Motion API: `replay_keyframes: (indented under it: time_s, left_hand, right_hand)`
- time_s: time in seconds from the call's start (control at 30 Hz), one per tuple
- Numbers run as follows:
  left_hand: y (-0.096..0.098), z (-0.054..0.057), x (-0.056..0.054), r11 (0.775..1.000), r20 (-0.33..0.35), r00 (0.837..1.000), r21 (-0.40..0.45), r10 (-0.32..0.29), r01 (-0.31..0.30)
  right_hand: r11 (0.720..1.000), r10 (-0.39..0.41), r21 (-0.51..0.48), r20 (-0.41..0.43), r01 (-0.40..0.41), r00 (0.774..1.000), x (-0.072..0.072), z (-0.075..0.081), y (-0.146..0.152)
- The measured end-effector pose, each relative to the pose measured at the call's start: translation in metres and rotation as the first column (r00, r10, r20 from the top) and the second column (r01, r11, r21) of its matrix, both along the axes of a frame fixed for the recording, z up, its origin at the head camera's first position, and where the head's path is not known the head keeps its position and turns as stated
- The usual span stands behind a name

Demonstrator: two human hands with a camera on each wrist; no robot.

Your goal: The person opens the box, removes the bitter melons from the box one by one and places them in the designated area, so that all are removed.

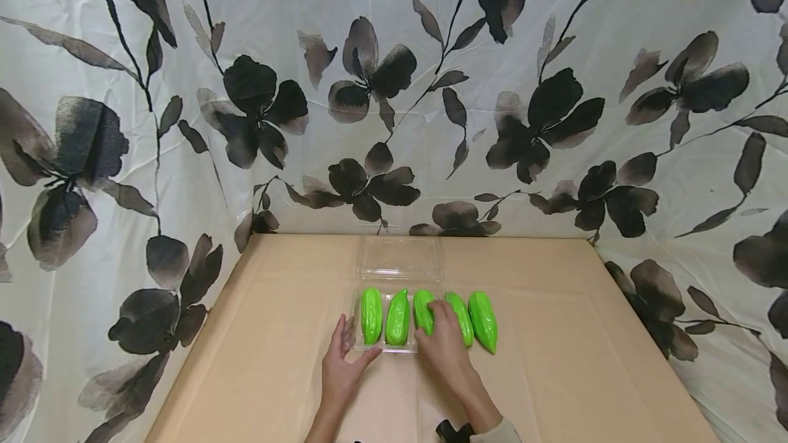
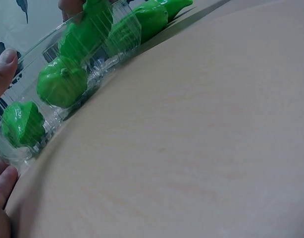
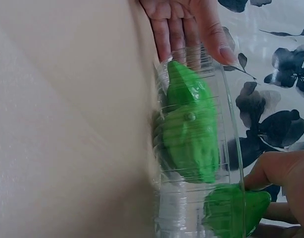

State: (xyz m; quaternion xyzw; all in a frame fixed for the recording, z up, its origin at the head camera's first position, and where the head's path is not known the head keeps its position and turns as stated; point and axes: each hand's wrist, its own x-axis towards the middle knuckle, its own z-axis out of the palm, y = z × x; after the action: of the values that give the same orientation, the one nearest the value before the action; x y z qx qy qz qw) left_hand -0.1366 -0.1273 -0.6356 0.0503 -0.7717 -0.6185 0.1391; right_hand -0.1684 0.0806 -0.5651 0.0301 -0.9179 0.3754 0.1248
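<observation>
A clear plastic clamshell box [image 1: 402,349] lies with its lid [image 1: 400,256] folded back. Two glossy green, ridged bitter gourds, a left one [image 1: 371,316] and a middle one [image 1: 397,318], sit side by side in it. My right hand [image 1: 444,342] pinches a third bitter gourd [image 1: 423,311] at the box's right end; in the right wrist view this gourd [image 3: 236,210] is at the rim, thumb and fingers on it. My left hand [image 1: 343,366] is at the box's left front corner, straight fingers [image 3: 177,37] against its end wall and thumb [image 3: 214,34] near the rim.
Two more bitter gourds, one [image 1: 458,318] partly behind my right hand and one [image 1: 483,321], lie on the tan table cover [image 1: 566,361] right of the box. A white cloth with dark flowers [image 1: 369,101] hangs behind the table and along its sides.
</observation>
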Motion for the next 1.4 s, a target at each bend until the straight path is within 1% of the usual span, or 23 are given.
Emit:
replay_keyframes:
  time_s: [0.1,0.27,0.63,0.9,1.2,1.4]
  left_hand:
    - [0.0,-0.001,0.001,1.0,-0.002,1.0,-0.007,-0.002,0.002]
    - [-0.001,-0.003,0.002,1.0,0.003,1.0,-0.006,-0.007,0.007]
    - [0.0,-0.003,0.004,1.0,0.004,1.0,-0.012,-0.012,0.012]
    - [0.0,-0.003,0.003,1.0,0.006,1.0,-0.02,-0.01,0.01]
    - [0.003,-0.004,0.001,1.0,0.002,1.0,-0.011,-0.003,0.003]
    - [0.005,-0.005,-0.001,1.0,-0.005,1.0,-0.022,0.009,-0.009]
  right_hand:
    - [1.0,-0.012,-0.006,-0.012,0.012,1.0,0.003,0.001,0.002]
    - [1.0,-0.028,-0.012,-0.07,0.027,0.997,0.006,0.001,0.005]
    - [0.999,-0.027,-0.022,-0.16,0.024,0.987,0.009,0.0,0.013]
    - [1.0,-0.021,-0.018,-0.155,0.018,0.988,0.012,-0.001,0.016]
    - [0.999,-0.026,-0.028,-0.144,0.022,0.989,0.007,-0.002,0.021]
    - [0.999,-0.026,-0.035,-0.174,0.02,0.984,0.006,-0.003,0.025]
